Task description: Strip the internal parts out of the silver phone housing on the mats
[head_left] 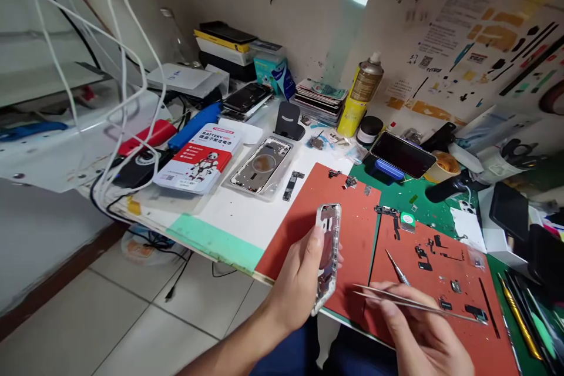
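Here we go: the left hand (pixel 299 285) grips a clear-edged silver phone housing (pixel 328 258) upright above an orange-red rubber mat (pixel 352 235), fingers (pixel 315 247) curled round it. Just to the right, the right hand (pixel 414 332) has its fingers (pixel 383 305) pinching long, slim steel tweezers (pixel 423 305) over small black phone parts (pixel 423 266) on a second orange-red mat (pixel 440 329).

In front of me, a scuffed cream wall (pixel 247 0) rises behind my worktop (pixel 220 235), its right stretch covered by a printed poster (pixel 467 53). Down to my left, pale square floor tiles (pixel 132 329) meet a dark brown skirting board (pixel 57 276), and white cables (pixel 123 70) hang before a pale metal shelf (pixel 44 82).
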A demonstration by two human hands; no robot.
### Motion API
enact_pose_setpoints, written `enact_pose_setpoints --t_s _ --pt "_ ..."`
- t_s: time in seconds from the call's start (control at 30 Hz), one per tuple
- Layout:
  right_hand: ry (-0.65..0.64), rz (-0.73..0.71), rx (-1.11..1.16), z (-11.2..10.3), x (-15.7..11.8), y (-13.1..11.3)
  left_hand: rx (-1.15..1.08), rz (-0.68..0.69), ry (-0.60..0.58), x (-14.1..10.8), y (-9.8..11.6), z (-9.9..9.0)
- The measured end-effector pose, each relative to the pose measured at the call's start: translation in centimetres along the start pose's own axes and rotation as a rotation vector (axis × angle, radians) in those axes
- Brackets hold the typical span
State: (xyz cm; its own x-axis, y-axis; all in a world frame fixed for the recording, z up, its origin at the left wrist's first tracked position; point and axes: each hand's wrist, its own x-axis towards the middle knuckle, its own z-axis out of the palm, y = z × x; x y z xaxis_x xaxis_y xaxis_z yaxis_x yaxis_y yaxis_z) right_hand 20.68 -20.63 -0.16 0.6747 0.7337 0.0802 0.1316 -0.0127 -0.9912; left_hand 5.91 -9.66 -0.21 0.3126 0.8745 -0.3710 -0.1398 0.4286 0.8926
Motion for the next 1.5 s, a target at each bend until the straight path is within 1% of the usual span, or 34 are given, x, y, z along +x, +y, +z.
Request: enact_pose_setpoints --t_s 0.07,0.13,0.2,0.37,0.6,0.67,0.73,0.9,0.97,1.03,1.1,1.17,1.27,1.33,1.43,1.5 --pt "-0.065 -0.145 -0.031 1.4 0.6 0.6 0.071 0.057 -0.003 -0.2 0.0 0.2" --pt "-0.12 -0.291 -0.088 2.1 1.1 1.2 0.129 0.112 -0.011 -0.3 0.2 0.4" --pt "-0.168 -0.364 -0.124 2.3 1.4 1.6 0.165 0.148 -0.01 -0.3 0.4 0.6" --pt "-0.208 -0.41 -0.147 2.3 1.6 1.8 0.23 0.216 0.025 -0.5 1.0 0.8" --pt "-0.267 -0.403 -0.209 2.4 1.7 1.5 0.287 0.295 0.034 -0.7 1.5 1.2" --pt "-0.284 -0.386 -0.205 2.3 1.8 1.4 0.295 0.317 0.035 -0.8 1.4 1.2" --pt "-0.3 -0.331 -0.179 2.2 2.1 1.2 0.289 0.333 0.05 -0.9 1.3 1.3" --pt "-0.365 -0.04 -0.009 2.3 3.1 0.7 0.262 0.344 0.055 -1.0 1.2 1.2" --pt "-0.387 0.039 0.049 2.3 3.4 0.8 0.272 0.34 0.046 -1.0 1.3 1.1" --pt "-0.391 0.089 0.089 2.2 3.4 1.2 0.286 0.328 0.034 -1.0 1.5 1.0" --pt "-0.38 0.128 0.115 2.2 3.4 1.7 0.272 0.285 0.02 -1.1 1.6 0.8" --pt "-0.368 0.154 0.133 2.2 3.3 2.0 0.211 0.196 0.022 -1.3 1.4 0.7" --pt "-0.371 0.167 0.144 2.2 3.4 2.1 0.056 0.022 0.066 -1.4 0.8 0.5" --pt "-0.384 0.159 0.137 2.3 3.5 2.0 -0.045 -0.064 0.106 -1.3 0.2 0.5" --pt "-0.397 0.142 0.122 2.3 3.5 1.8 -0.17 -0.126 0.126 -1.1 -0.3 0.5" --pt "-0.409 0.13 0.12 2.4 3.4 1.7 -0.214 -0.123 0.109 -0.9 -0.3 0.6"
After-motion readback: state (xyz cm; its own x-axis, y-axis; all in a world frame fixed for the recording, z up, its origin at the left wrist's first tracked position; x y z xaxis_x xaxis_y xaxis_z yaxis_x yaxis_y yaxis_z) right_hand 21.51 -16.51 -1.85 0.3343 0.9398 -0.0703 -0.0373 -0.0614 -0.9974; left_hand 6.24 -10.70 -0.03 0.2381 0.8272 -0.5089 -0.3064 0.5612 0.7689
